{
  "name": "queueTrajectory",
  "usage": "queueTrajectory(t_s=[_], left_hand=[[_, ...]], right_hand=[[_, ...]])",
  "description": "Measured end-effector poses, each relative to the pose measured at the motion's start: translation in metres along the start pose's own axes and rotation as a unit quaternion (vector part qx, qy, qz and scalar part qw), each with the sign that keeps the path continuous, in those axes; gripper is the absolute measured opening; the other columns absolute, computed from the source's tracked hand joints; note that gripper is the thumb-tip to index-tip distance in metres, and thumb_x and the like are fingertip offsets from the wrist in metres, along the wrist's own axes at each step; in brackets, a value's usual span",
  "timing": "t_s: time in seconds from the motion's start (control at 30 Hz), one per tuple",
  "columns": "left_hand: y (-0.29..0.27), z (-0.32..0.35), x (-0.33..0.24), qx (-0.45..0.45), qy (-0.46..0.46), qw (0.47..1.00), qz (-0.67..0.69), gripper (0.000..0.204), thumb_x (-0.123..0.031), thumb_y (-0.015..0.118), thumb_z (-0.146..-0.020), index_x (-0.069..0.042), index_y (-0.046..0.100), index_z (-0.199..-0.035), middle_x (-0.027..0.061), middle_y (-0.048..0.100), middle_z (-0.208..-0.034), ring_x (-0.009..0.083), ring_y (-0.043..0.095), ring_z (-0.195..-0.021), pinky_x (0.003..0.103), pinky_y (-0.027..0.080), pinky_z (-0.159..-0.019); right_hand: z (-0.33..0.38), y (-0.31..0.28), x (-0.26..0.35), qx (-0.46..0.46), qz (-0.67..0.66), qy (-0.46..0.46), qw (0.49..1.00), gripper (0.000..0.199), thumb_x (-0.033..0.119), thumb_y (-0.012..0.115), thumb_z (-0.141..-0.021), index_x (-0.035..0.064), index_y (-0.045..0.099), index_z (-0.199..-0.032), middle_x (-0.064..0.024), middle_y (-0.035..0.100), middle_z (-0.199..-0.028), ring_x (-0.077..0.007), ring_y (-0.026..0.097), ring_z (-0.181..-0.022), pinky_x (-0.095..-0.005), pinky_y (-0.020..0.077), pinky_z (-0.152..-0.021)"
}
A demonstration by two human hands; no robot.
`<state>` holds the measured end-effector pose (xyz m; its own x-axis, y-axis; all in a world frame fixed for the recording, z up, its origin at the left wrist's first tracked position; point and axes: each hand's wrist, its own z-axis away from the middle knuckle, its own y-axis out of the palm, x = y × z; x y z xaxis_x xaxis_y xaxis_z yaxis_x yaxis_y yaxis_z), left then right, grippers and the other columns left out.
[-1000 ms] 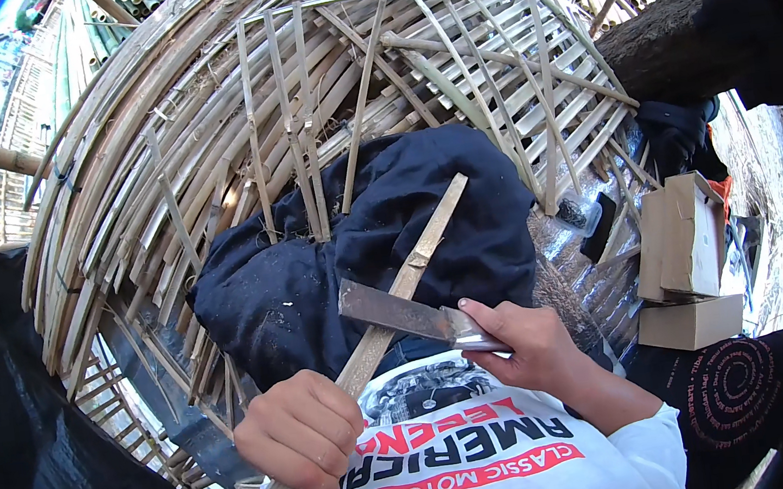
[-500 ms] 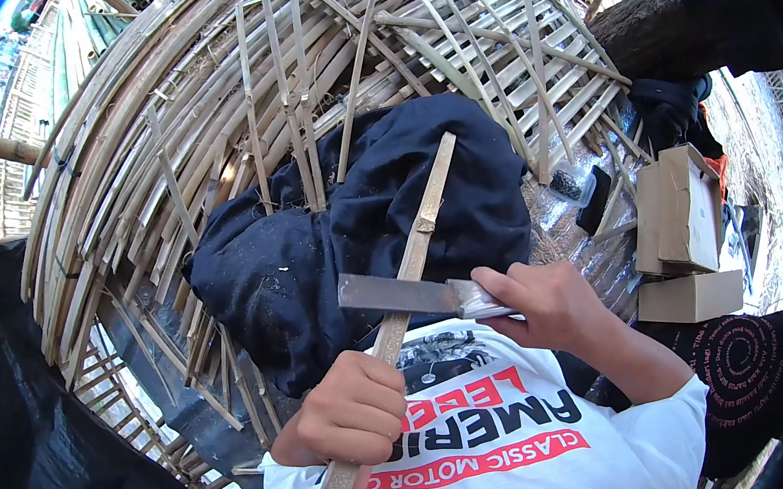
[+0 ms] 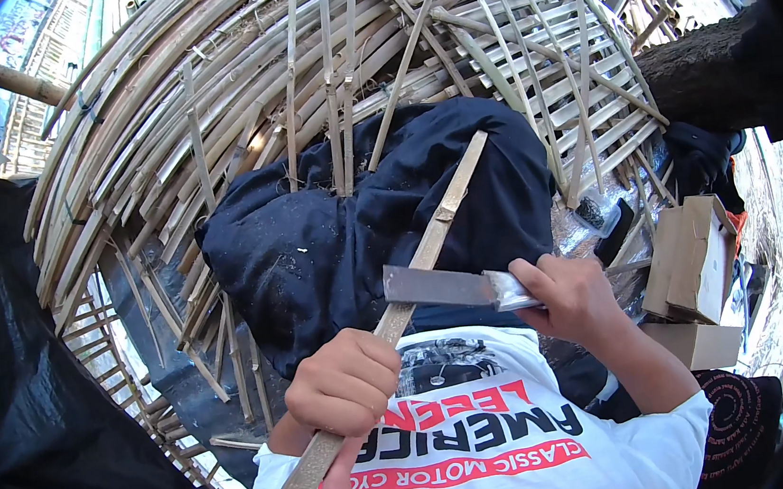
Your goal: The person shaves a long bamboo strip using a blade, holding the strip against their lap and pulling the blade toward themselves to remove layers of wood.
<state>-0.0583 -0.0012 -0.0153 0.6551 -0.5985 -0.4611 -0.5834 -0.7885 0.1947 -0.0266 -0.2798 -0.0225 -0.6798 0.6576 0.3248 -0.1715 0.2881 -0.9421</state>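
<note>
My left hand is wrapped round a long bamboo strip, which slants from the lower edge up and away to the right over my dark-clothed lap. A raised node shows on the strip above the knife. My right hand grips a knife by a handle that looks wrapped in pale material. Its flat, broad, square-ended blade lies across the strip, a little beyond my left hand. Where edge and bamboo meet is hard to make out.
A large heap of split bamboo strips lies ahead, with several thin strips leaning toward my lap. A slatted bamboo frame stands at the far right, near a thick dark trunk. Cardboard boxes are to the right, black sheeting to the left.
The view has shifted, so the surroundings sit further right. The knife stays across the bamboo strip, and both hands keep their grips. The strip's near end points further left.
</note>
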Motion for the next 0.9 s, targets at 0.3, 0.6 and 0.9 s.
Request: queueTrajectory(t_s=[0.3,0.6,0.9], left_hand=[[0.002,-0.008,0.001,-0.032,-0.017,0.999,-0.013,0.070,-0.063,0.071,-0.080,-0.013,0.036,-0.048,-0.0032,0.032,-0.041,0.0086,0.034,-0.030,0.022,0.026,-0.035],[0.006,-0.025,0.011,-0.028,-0.040,0.999,-0.001,0.060,-0.045,0.070,-0.089,-0.010,0.040,-0.051,-0.0001,0.034,-0.046,0.0143,0.034,-0.035,0.030,0.023,-0.038],[-0.002,-0.003,0.003,0.025,-0.103,0.994,0.001,0.035,-0.013,0.061,-0.087,-0.005,0.047,-0.055,0.0037,0.037,-0.051,0.0167,0.042,-0.040,0.029,0.027,-0.040]], right_hand=[[-0.022,-0.010,0.006,0.072,0.000,0.018,0.997,0.047,0.029,0.079,-0.077,0.0061,0.058,-0.112,-0.0076,0.053,-0.066,-0.0235,0.062,-0.053,-0.0369,0.0481,-0.045],[-0.023,-0.002,-0.015,0.061,-0.003,0.056,0.997,0.048,0.026,0.079,-0.074,0.0054,0.057,-0.112,-0.0093,0.057,-0.067,-0.0251,0.062,-0.054,-0.0359,0.0493,-0.047],[-0.028,-0.011,-0.011,0.073,-0.002,0.012,0.997,0.046,0.027,0.080,-0.070,0.0090,0.057,-0.106,-0.0066,0.052,-0.065,-0.0221,0.061,-0.054,-0.0358,0.0486,-0.046]])
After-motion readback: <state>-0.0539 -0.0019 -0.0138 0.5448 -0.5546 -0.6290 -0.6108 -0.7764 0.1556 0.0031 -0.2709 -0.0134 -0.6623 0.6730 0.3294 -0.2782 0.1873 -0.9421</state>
